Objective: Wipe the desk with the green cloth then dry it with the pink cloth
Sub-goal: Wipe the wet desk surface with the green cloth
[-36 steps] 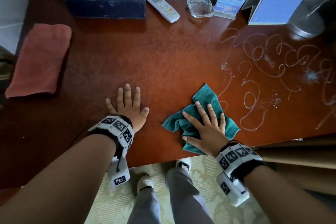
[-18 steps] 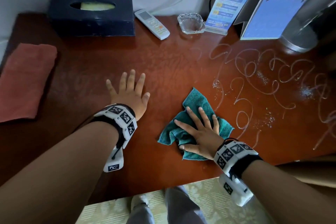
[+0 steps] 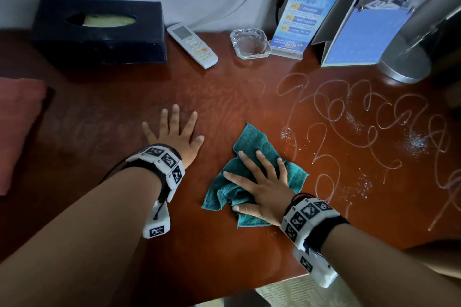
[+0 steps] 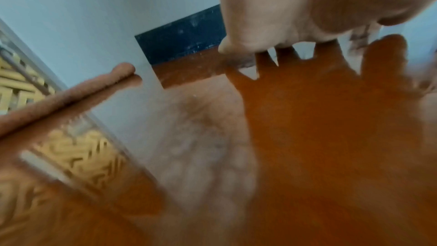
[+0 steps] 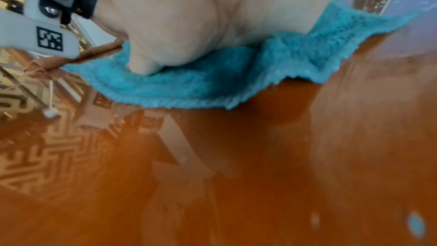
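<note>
The green cloth (image 3: 252,144) lies crumpled on the red-brown desk (image 3: 224,97), just left of white squiggles of cleaner (image 3: 361,119). My right hand (image 3: 262,179) presses flat on the cloth with its fingers spread and straight. In the right wrist view the palm (image 5: 201,16) bears down on the green cloth (image 5: 212,85). To the cloth's left, my left hand (image 3: 174,132) lies flat and spread on the bare wood, holding nothing. The folded pink cloth (image 3: 15,127) rests at the desk's left edge; the left wrist view shows the pink cloth (image 4: 59,97) edge-on.
Along the back wall stand a dark tissue box (image 3: 99,30), a white remote (image 3: 192,45), a glass ashtray (image 3: 249,43), a blue sign card (image 3: 296,22), a standing calendar (image 3: 361,32) and a silver lamp base (image 3: 404,62). The desk's front edge (image 3: 287,279) is near my right wrist.
Both hands have slid away from the desk's front edge, and the right hand has pushed the green cloth forward beside the squiggles. The head view has tilted up towards the wall.
</note>
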A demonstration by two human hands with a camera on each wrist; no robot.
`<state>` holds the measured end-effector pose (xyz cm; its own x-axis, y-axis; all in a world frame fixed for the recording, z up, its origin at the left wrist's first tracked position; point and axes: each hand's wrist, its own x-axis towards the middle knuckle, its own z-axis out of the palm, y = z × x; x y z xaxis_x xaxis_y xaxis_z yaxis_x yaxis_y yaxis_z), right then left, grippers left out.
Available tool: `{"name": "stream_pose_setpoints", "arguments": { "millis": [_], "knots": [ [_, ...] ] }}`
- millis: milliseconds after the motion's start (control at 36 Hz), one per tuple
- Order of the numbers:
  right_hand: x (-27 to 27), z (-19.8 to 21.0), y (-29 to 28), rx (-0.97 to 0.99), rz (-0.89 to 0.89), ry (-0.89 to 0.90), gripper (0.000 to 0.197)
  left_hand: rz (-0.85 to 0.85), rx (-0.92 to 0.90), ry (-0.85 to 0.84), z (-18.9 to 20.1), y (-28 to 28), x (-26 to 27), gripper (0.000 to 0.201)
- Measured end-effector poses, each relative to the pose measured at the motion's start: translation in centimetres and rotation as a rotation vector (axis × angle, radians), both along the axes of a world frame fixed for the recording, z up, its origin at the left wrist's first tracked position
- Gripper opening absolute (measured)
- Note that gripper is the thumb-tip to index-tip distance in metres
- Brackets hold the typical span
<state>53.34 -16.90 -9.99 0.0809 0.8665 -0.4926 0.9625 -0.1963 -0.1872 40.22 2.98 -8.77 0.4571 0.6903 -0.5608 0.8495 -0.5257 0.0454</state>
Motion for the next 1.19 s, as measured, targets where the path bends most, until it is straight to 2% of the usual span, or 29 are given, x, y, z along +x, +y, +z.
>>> {"name": "stream_pose_setpoints", "arguments": {
  "millis": [306,750,1056,1194],
  "knots": [
    [1.5,0.4,3.4,-0.024,-0.014,-0.007,0.081,0.045,-0.068,-0.001,-0.1,0.0,0.4,0.060],
    [3.1,0.0,7.9,-0.008,-0.013,-0.041,0.076,0.032,-0.106,0.001,-0.2,0.5,0.3,0.061],
    [3.2,-0.1,10.6,0.042,-0.089,-0.072,0.060,0.023,-0.124,0.015,0.0,0.6,0.4,0.060],
    [3.4,-0.2,11.9,0.055,-0.104,-0.076,0.060,0.024,-0.123,0.011,-0.1,0.6,0.3,0.061]
  ]
}}
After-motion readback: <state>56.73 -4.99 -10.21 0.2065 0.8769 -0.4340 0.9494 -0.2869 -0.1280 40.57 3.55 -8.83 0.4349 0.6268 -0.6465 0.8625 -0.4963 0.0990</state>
